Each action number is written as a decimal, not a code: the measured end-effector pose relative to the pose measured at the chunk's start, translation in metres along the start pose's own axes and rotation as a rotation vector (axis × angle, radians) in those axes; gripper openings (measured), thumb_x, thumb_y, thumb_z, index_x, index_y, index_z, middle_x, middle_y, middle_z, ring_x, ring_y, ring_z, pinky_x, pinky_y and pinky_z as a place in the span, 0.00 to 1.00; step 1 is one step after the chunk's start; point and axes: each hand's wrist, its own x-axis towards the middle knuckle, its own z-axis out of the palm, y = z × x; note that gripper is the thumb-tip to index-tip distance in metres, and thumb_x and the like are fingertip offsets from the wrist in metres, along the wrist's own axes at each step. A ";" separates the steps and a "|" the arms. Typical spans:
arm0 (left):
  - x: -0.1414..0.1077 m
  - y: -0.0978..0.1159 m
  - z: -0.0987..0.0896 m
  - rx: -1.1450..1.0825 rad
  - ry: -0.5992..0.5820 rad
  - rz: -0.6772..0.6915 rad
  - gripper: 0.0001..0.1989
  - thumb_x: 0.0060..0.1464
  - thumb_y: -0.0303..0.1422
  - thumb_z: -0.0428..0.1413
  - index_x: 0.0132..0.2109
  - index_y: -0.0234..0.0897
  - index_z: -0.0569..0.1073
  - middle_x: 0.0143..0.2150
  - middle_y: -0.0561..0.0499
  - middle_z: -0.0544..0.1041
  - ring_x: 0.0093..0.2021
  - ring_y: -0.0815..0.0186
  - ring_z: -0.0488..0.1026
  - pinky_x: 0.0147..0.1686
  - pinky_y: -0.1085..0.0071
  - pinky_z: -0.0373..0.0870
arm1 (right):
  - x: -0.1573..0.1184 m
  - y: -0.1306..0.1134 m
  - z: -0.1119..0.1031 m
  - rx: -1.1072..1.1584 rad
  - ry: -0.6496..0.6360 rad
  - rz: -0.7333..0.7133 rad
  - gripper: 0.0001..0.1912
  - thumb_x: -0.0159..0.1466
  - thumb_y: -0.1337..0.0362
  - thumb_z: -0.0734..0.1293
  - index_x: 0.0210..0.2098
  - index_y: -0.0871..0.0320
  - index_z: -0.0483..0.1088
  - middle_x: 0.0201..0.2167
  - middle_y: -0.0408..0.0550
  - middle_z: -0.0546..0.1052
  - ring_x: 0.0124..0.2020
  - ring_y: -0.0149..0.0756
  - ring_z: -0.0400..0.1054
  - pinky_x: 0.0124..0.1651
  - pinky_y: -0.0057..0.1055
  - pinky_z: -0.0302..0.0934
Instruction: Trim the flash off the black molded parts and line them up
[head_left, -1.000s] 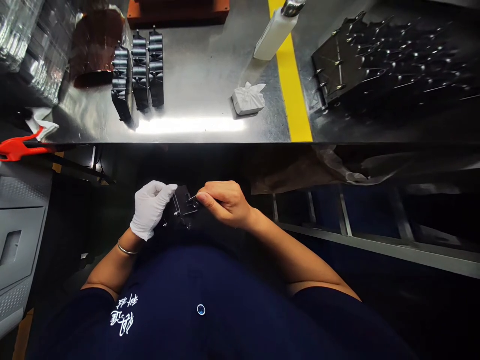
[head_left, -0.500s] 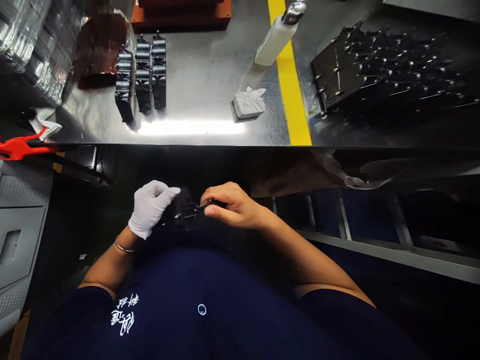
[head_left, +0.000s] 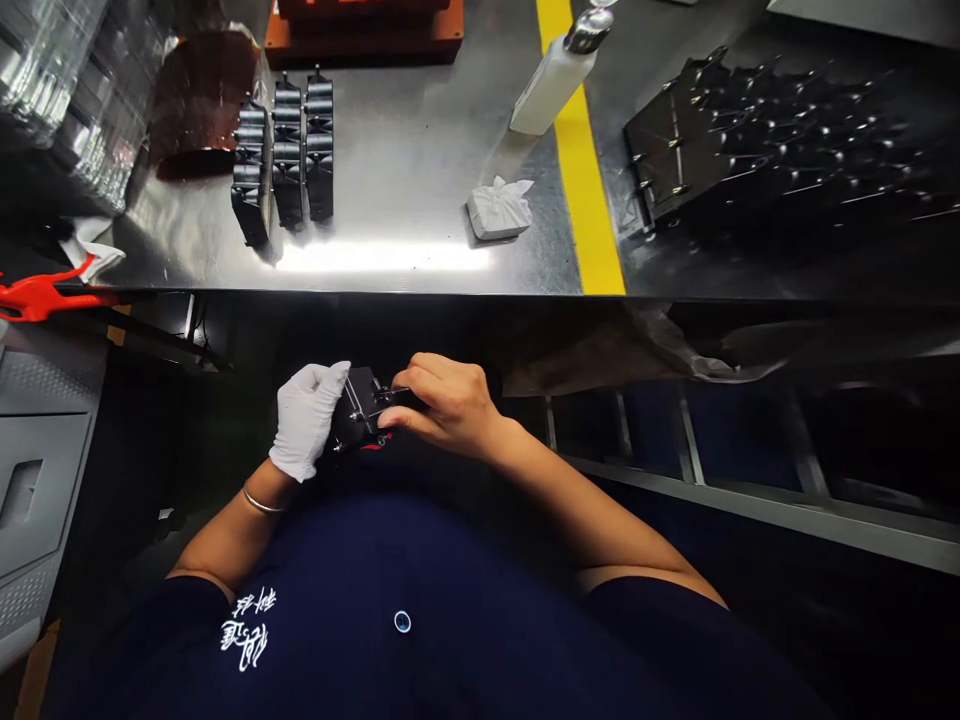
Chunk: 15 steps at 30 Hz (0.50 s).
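Note:
My left hand (head_left: 307,418), in a white glove, is closed on the left side of a small black block (head_left: 362,392). Thin metal rods and pins show on the block's near face. My bare right hand (head_left: 448,405) is closed at the block's right side, with the thumb against its edge. A slim dark piece runs from the block in under those fingers; its kind is hidden. Just below the thumb, a small red strip (head_left: 373,446) shows at the block's lower edge. Both hands are in front of my body, below the bench edge.
On the metal bench (head_left: 405,180) stand black ribbed parts (head_left: 304,150), a white bottle (head_left: 555,85) and a white wrapped bundle (head_left: 499,210). Right of the yellow stripe (head_left: 589,190) are many black blocks with pins (head_left: 787,140). A red-handled tool (head_left: 45,297) lies at left.
The block has turned so that its face shows more, and the red strip has come into view. My right hand has moved left, closer against the block; my left hand has shifted slightly right.

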 end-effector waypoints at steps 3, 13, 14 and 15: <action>0.000 0.002 0.000 -0.006 0.021 -0.007 0.26 0.47 0.54 0.60 0.21 0.36 0.65 0.19 0.58 0.62 0.23 0.74 0.57 0.23 0.75 0.57 | 0.001 0.000 0.001 -0.012 -0.022 0.047 0.30 0.69 0.44 0.55 0.22 0.59 0.65 0.19 0.43 0.64 0.22 0.27 0.54 0.25 0.28 0.44; 0.009 0.000 -0.002 0.017 -0.088 -0.038 0.26 0.53 0.53 0.56 0.22 0.38 0.63 0.21 0.57 0.62 0.23 0.73 0.58 0.23 0.74 0.58 | 0.000 0.007 -0.004 0.423 -0.170 0.171 0.24 0.73 0.56 0.53 0.26 0.59 0.66 0.21 0.42 0.69 0.21 0.24 0.60 0.27 0.23 0.53; 0.010 -0.001 -0.002 0.026 -0.108 -0.063 0.25 0.55 0.52 0.55 0.22 0.38 0.64 0.22 0.56 0.64 0.24 0.72 0.59 0.24 0.73 0.59 | -0.001 0.006 -0.002 0.315 -0.062 0.189 0.22 0.73 0.58 0.55 0.26 0.59 0.67 0.21 0.43 0.69 0.22 0.25 0.60 0.27 0.24 0.53; 0.011 -0.002 -0.002 0.032 -0.124 -0.092 0.24 0.57 0.51 0.54 0.23 0.38 0.65 0.23 0.55 0.66 0.25 0.71 0.61 0.25 0.73 0.61 | -0.002 0.005 0.001 0.213 0.020 0.188 0.20 0.72 0.59 0.57 0.26 0.59 0.68 0.20 0.43 0.69 0.22 0.26 0.60 0.28 0.25 0.53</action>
